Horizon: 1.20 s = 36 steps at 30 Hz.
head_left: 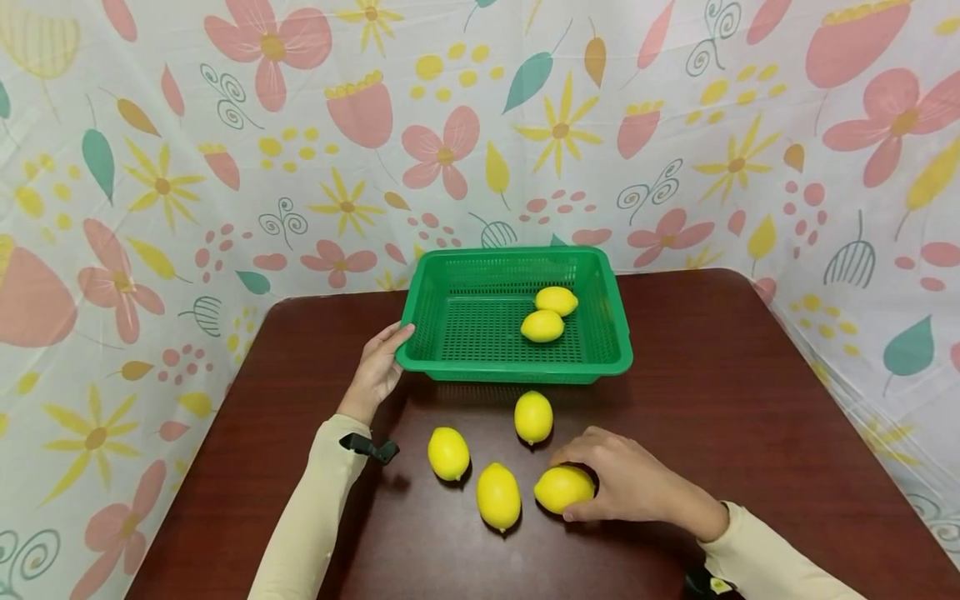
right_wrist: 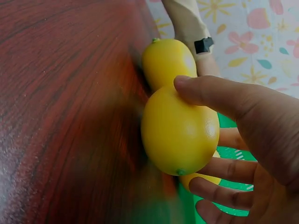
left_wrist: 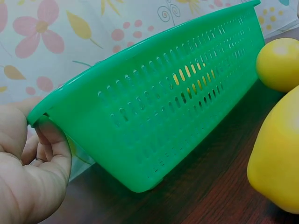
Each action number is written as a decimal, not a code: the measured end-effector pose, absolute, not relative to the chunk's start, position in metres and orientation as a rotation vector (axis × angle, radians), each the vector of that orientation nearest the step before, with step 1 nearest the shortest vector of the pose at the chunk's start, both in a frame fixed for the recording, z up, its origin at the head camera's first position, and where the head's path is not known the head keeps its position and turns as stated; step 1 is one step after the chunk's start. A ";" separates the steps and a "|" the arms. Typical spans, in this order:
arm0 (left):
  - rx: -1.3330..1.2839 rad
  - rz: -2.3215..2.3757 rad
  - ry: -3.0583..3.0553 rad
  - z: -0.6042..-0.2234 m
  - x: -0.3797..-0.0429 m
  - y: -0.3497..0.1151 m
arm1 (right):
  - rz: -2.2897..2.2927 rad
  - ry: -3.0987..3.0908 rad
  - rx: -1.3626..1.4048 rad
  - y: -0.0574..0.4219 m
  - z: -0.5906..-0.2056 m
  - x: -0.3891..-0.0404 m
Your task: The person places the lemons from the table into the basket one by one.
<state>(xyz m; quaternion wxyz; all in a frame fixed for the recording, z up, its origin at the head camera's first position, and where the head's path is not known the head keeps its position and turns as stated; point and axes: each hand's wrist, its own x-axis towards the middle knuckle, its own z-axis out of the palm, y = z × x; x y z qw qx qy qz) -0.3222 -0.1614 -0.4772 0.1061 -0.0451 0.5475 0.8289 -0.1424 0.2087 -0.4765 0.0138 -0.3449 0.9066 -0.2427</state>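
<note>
A green plastic basket (head_left: 517, 367) stands at the back of the table with two lemons (head_left: 542, 326) inside. At its left rim my left hand (head_left: 377, 367) grips the edge, thumb over the top and fingers curled underneath, as the left wrist view shows. My right hand (head_left: 626, 479) is around a lemon (head_left: 562, 489) on the table, its thumb on the near side and its fingers on the far side. In the right wrist view the thumb touches this lemon (right_wrist: 180, 133); the other fingers are bent beside it.
Between basket and right hand lies a lemon (head_left: 533, 417). Two more, an upright-looking lemon (head_left: 498, 497) and another lemon (head_left: 448, 454), lie further left. The dark wooden table (head_left: 697, 358) meets a flower-patterned cloth (head_left: 480, 125) behind and at both sides.
</note>
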 end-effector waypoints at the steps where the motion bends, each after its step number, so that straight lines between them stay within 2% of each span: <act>1: -0.134 2.439 1.612 -0.477 -0.322 -0.161 | -0.753 2.823 -1.077 0.209 -0.477 -0.142; 18: -0.123 2.408 1.643 -0.474 -0.320 -0.161 | -0.891 2.839 -1.043 0.207 -0.474 -0.144; 27: -0.133 2.419 1.643 -0.474 -0.320 -0.162 | -0.891 2.825 -1.070 0.210 -0.448 -0.158; 36: -0.123 2.414 1.646 -0.476 -0.321 -0.161 | -0.838 2.740 -1.206 0.216 -0.404 -0.183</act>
